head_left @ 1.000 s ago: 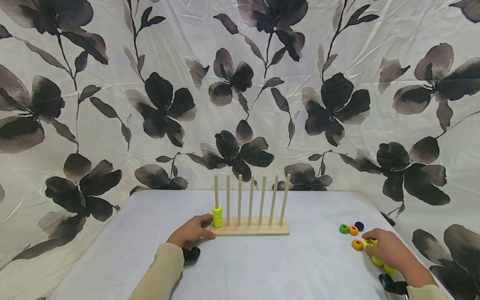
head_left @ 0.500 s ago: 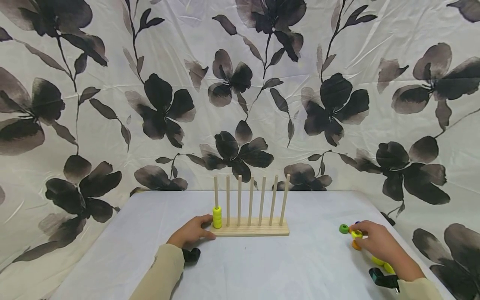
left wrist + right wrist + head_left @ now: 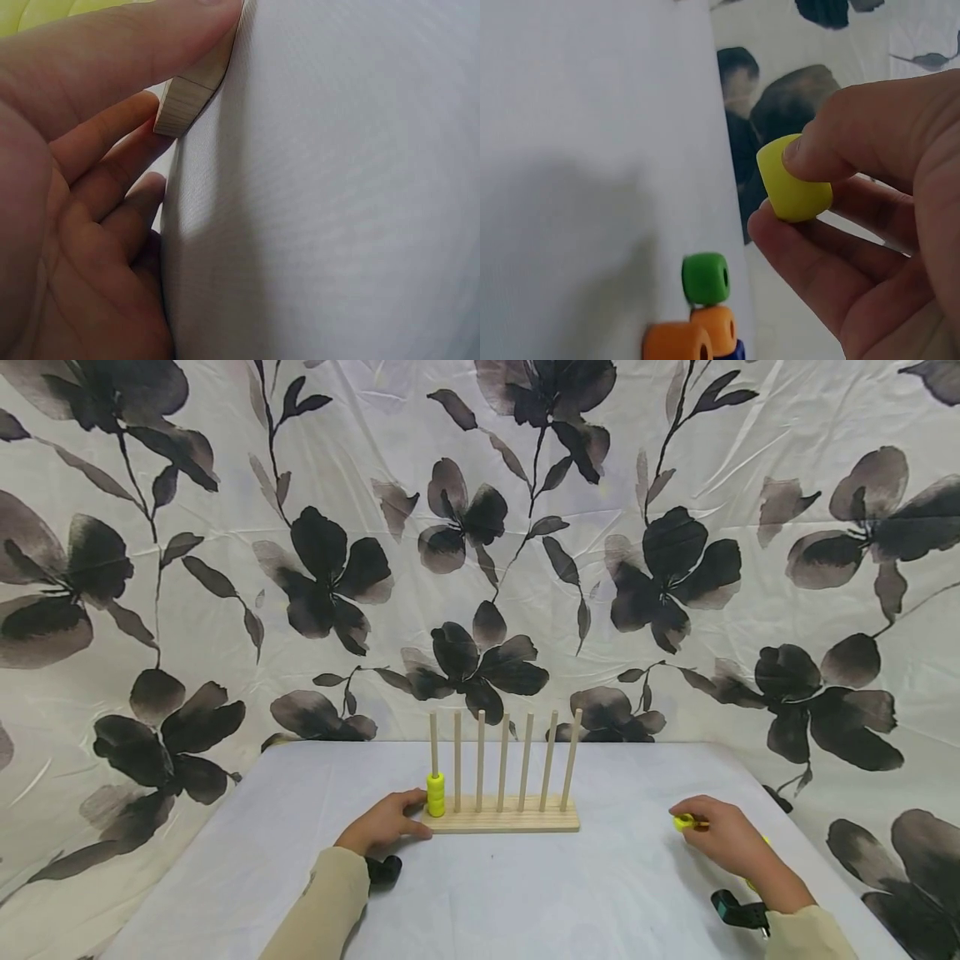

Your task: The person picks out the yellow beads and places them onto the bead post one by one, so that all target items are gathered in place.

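Note:
On the table stands a wooden peg stand (image 3: pixel 499 825) with a row of several upright pegs. A stack of yellow beads (image 3: pixel 436 795) sits on its leftmost peg. My left hand (image 3: pixel 384 823) grips the left end of the base, thumb in front and fingers behind; in the left wrist view the thumb covers part of the base corner (image 3: pixel 186 101). At the right, my right hand (image 3: pixel 722 835) pinches a yellow bead (image 3: pixel 793 178) between thumb and fingers, lifted off the table. Below it in the right wrist view lie a green bead (image 3: pixel 706 278), two orange beads (image 3: pixel 676 343) and a partly hidden dark blue bead (image 3: pixel 739 351).
More yellow beads (image 3: pixel 751 884) show only as slivers behind the right hand and wrist. A white cloth covers the table (image 3: pixel 570 893). Behind it hangs a floral curtain (image 3: pixel 480 527). Small black devices (image 3: pixel 738 910) are worn at both wrists.
My right hand has picked a yellow bead from the right-hand group and carried it leftward, now hiding the loose beads in the head view. The left hand and stand stay in place.

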Demonstrator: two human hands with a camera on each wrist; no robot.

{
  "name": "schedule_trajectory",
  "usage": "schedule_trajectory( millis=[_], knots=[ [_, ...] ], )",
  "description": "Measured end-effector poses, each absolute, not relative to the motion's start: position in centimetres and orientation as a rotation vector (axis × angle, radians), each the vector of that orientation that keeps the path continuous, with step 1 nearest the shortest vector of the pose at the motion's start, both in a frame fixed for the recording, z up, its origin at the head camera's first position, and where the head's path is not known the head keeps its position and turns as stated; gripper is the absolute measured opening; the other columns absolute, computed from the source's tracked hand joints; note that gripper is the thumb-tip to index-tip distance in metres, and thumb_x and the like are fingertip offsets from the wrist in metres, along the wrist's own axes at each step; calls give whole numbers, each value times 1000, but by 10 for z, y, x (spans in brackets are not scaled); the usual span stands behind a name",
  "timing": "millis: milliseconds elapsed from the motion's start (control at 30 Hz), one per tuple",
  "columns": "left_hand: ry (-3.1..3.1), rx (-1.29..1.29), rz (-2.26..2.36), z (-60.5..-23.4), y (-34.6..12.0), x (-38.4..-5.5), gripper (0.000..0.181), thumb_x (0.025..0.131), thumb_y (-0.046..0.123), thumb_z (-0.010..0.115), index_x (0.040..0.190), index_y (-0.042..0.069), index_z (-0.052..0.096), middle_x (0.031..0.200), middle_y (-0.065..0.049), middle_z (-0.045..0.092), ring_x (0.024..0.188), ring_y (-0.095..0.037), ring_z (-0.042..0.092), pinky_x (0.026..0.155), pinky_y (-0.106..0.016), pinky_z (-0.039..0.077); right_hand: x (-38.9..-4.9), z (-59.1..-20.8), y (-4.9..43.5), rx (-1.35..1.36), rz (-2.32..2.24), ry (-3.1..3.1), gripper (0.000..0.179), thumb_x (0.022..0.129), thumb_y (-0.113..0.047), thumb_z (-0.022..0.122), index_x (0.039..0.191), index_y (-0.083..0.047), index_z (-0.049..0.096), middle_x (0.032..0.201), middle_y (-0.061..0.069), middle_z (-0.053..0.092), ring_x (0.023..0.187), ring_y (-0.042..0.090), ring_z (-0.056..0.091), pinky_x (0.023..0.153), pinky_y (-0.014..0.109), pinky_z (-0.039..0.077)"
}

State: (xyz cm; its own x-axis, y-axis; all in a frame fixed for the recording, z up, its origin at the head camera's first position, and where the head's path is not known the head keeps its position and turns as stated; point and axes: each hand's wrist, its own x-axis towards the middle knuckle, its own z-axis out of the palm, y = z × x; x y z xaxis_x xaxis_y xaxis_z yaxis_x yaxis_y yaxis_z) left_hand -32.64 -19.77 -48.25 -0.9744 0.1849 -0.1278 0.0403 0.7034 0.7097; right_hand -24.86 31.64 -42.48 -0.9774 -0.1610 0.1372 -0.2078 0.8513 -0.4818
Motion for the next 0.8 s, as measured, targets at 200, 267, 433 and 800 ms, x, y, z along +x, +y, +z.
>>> schedule_trajectory(
  millis=[200,267,433,800],
  knots=[
    [2721,181,1127,-482,-197,-326,78,70,26,86,139,13,53,150,-13,45,142,-37,35,116,-58,26,-252,-428,302,351,841,-2909,28,85,-8,67,113,-7,69,118,10,66,106,26,62,86,41,57],
    [2721,180,1124,-481,-197,-326,78,70,26,86,139,13,53,150,-13,44,142,-38,35,116,-58,26,-253,-428,297,363,878,-2913,28,86,-10,68,114,-8,69,119,9,65,107,26,62,87,40,57],
    [2721,168,1127,-481,-197,-325,79,70,26,86,140,12,52,151,-13,44,142,-37,34,116,-59,25,-258,-427,284,421,947,-2910,26,87,-10,68,113,-10,69,119,7,65,109,26,62,87,39,58],
    [2723,159,1128,-483,-198,-325,79,69,27,86,139,14,53,150,-12,45,142,-37,35,116,-59,26,-268,-422,254,567,945,-2875,23,89,-11,68,112,-14,69,116,3,66,107,24,63,87,37,58]
  ],
)
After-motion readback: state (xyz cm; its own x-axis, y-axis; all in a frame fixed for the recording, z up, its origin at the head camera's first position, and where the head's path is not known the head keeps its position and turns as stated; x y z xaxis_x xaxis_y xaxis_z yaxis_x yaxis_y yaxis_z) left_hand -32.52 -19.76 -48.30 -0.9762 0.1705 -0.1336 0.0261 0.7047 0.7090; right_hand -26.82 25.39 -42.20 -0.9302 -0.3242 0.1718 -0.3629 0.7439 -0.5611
